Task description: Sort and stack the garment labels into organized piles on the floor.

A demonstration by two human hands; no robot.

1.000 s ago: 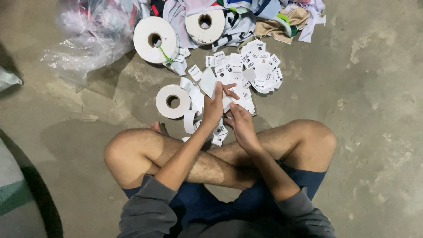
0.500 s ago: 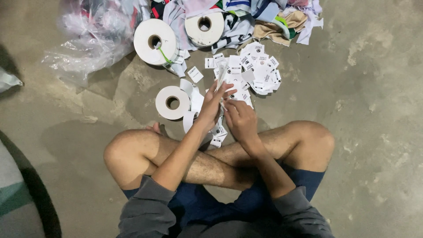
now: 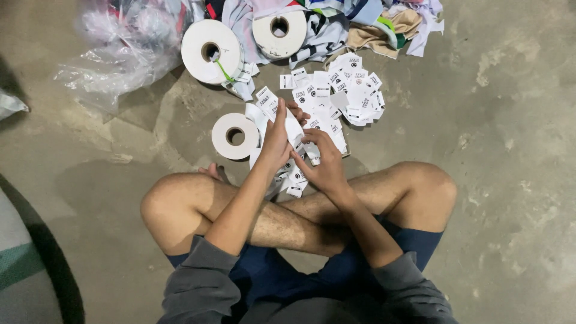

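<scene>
I am viewing a person seated cross-legged on a bare grey concrete floor (image 3: 510, 180), working with both hands just in front of the shins. The left hand (image 3: 277, 139) is closing around a white printed label strip (image 3: 294, 129) that is trailing from a small white roll of label tape (image 3: 235, 136) lying flat just beside it. The right hand (image 3: 324, 162) is pinching the lower part of the same strip between thumb and fingers; both grips are narrow, on the strip.

Progress, as I am judging it: a loose pile of cut white labels (image 3: 348, 93) is lying beyond the hands, and a few cut pieces are resting against the shins, so a fair share is already separated. The small roll is looking thin, while two large white tape rolls (image 3: 211, 51) near the heap of mixed fabric scraps (image 3: 336, 24) are looking full, so much is remaining.

Room for moving: the floor to the right is lying open. To the left, a crumpled clear plastic bag (image 3: 120, 48) is lying well apart from the hands. The pile and the rolls are crowding the far side.
</scene>
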